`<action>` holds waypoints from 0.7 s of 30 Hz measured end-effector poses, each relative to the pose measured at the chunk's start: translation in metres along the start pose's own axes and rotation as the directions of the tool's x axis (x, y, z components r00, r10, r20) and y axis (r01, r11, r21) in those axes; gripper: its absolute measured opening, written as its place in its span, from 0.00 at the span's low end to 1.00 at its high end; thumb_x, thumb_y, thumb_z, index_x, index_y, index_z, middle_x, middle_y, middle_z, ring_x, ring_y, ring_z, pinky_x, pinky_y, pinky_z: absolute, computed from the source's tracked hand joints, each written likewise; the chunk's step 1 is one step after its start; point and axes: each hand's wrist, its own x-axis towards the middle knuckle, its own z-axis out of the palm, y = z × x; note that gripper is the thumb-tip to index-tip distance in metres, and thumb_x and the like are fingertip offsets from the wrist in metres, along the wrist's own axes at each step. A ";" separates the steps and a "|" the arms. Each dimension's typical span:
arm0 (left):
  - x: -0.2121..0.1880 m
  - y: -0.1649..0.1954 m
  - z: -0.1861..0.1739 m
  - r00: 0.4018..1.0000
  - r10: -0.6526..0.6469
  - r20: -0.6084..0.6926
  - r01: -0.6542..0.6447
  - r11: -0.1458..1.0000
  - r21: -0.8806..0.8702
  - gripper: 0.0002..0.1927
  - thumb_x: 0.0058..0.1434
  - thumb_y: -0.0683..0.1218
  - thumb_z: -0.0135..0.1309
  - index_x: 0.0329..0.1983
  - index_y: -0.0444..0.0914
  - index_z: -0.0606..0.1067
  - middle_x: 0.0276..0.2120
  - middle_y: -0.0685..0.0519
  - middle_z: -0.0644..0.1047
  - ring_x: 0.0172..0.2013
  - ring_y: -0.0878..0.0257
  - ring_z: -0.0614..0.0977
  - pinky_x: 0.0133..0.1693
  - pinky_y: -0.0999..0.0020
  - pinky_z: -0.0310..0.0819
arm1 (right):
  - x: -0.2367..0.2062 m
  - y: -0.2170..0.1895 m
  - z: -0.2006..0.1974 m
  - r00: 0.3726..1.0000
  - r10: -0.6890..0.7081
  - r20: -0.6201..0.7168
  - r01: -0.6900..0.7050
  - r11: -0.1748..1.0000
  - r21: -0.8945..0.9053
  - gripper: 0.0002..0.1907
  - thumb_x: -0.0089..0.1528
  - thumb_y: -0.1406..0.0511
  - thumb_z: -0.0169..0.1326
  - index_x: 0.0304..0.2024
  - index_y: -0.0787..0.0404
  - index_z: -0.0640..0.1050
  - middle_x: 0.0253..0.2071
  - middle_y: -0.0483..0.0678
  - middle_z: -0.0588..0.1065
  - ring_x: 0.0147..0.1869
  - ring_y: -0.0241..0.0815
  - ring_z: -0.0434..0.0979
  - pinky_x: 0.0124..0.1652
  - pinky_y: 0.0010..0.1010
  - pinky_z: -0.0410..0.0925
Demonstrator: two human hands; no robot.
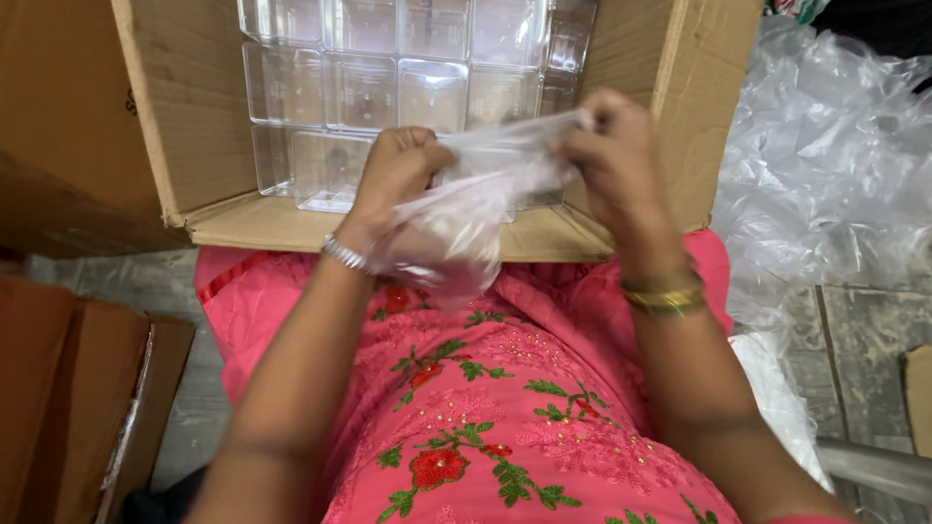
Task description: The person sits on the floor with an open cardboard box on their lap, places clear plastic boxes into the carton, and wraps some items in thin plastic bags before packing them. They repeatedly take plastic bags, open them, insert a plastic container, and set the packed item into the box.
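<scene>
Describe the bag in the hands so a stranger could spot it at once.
Start at the open cardboard box full of clear plastic cases. Just in front of it, both hands, left and right, stretch a thin plastic bag. Unlike the stiff square cases, it is soft, crumpled and cloudy.

Floor (859, 325): grey stone tiles, scuffed and dusty.
Right: heap of clear plastic wrapping (835, 165).
Left: brown cardboard cartons (68, 388).
Light: soft, even.

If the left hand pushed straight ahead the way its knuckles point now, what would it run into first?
Most likely the clear plastic boxes packed in the open cardboard carton. The left hand, gripping the thin plastic bag, points into the carton, though depth is hard to judge from above.
</scene>
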 end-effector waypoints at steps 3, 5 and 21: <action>0.012 -0.032 0.015 0.973 -0.066 -0.222 -0.017 0.934 -0.356 0.08 0.59 0.38 0.59 0.39 0.42 0.76 0.33 0.52 0.79 0.33 0.57 0.80 0.34 0.65 0.74 | 0.041 0.064 0.013 0.994 -0.020 -0.107 -0.058 0.734 -0.676 0.16 0.54 0.74 0.63 0.43 0.60 0.75 0.37 0.47 0.74 0.40 0.45 0.76 0.39 0.40 0.72; 0.011 -0.041 0.017 0.951 0.053 -0.306 -0.086 0.992 -0.094 0.11 0.56 0.39 0.56 0.40 0.47 0.79 0.36 0.50 0.82 0.38 0.52 0.84 0.38 0.62 0.78 | 0.051 0.096 0.009 0.986 0.159 -0.048 -0.140 0.640 -0.755 0.21 0.56 0.72 0.58 0.52 0.57 0.75 0.43 0.50 0.74 0.42 0.46 0.77 0.42 0.41 0.72; 0.019 -0.016 0.038 0.972 -0.077 -0.224 0.126 0.968 0.216 0.05 0.63 0.42 0.50 0.40 0.36 0.73 0.24 0.50 0.76 0.20 0.60 0.78 0.21 0.66 0.72 | 0.009 0.121 -0.014 0.969 0.129 0.211 0.025 0.797 -0.604 0.23 0.62 0.78 0.41 0.60 0.66 0.70 0.55 0.53 0.75 0.61 0.45 0.73 0.61 0.32 0.66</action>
